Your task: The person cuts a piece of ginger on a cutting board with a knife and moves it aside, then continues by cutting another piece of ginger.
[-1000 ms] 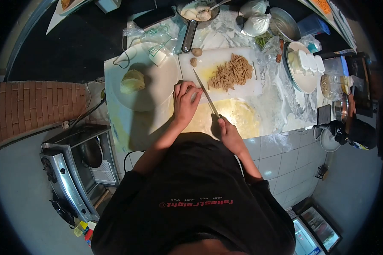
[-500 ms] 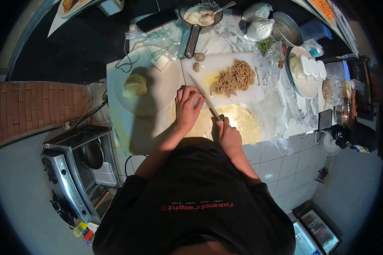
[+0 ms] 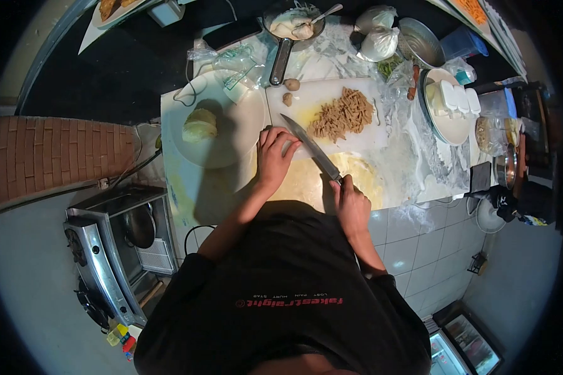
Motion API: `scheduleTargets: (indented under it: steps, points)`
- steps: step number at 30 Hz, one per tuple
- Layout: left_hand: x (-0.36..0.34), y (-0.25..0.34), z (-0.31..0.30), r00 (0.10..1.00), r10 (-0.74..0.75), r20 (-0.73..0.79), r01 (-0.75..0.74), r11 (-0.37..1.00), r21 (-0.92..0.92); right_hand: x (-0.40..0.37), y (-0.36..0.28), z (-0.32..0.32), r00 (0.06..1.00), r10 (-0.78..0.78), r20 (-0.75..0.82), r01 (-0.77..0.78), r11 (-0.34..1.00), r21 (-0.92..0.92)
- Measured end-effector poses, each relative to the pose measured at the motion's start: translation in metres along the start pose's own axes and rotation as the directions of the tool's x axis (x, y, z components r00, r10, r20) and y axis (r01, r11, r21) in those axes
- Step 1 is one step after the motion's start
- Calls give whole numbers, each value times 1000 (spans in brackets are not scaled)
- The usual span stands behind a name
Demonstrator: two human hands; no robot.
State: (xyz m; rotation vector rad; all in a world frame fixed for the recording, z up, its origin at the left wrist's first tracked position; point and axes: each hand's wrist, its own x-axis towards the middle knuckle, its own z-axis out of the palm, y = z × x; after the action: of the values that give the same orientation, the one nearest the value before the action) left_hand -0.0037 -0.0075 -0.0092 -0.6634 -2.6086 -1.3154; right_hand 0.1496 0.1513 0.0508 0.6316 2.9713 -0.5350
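Note:
A long knife (image 3: 313, 149) is in my right hand (image 3: 353, 203), which is closed round its handle. The blade points up and left over the white cutting board (image 3: 375, 94), its flat side showing. My left hand (image 3: 275, 156) rests at the board's lower left corner with its fingertips near the blade; whether something small lies under the fingers is hidden. Sliced brown pieces (image 3: 345, 115) are heaped on the board's right half. Two small round brown pieces (image 3: 291, 84) sit at its upper left edge.
Left of the board, a large round plate (image 3: 231, 147) holds a pale green cabbage piece (image 3: 200, 125). Behind are a pan (image 3: 281, 59) with a spoon, plastic bags (image 3: 381, 44) and a metal bowl (image 3: 421, 42). A plate with white containers (image 3: 461, 99) stands at the right.
My right hand has moved right and slightly down with the knife. The blade has turned from edge-on to showing its flat side. My left hand has barely moved.

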Motion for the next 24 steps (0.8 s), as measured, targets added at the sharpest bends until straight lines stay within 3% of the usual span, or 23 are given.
scheduleTargets:
  steps: [5, 8, 11, 14, 17, 20, 22, 23, 24]
  points:
    - [-4, 0, -8, 996, 83, 37, -83, 997, 0, 1, 4, -2, 998, 16, -64, -17, 1000, -10]
    - [-4, 18, -17, 999, 32, 31, -34, 998, 52, 0, 5, -8, 996, 39, -83, -43, 998, -41]
    - [-1, 33, -23, 982, 179, 56, -184, 976, 113, -6, 7, -11, 993, 34, -111, -39, 999, -36]
    - [10, 37, -14, 930, 257, 263, -307, 936, 170, -8, 7, -16, 982, -28, -187, 12, 996, -86]
    - [19, 45, -7, 920, 308, 241, -356, 916, 187, -11, 8, -17, 984, 0, -177, -16, 996, -85]
    - [15, 51, -12, 956, 256, 146, -274, 954, 122, -14, 9, -19, 985, 22, -170, -22, 1000, 2]
    - [10, 42, -14, 975, 213, 68, -220, 969, 115, -16, 10, -21, 994, 82, -74, -63, 972, 228]
    - [5, 32, -14, 980, 191, 47, -196, 971, 138, -15, 11, -18, 994, 80, -69, -63, 972, 228]
    - [-1, 22, -13, 986, 167, 26, -169, 973, 160, -14, 15, -12, 997, 83, 11, -81, 920, 383]
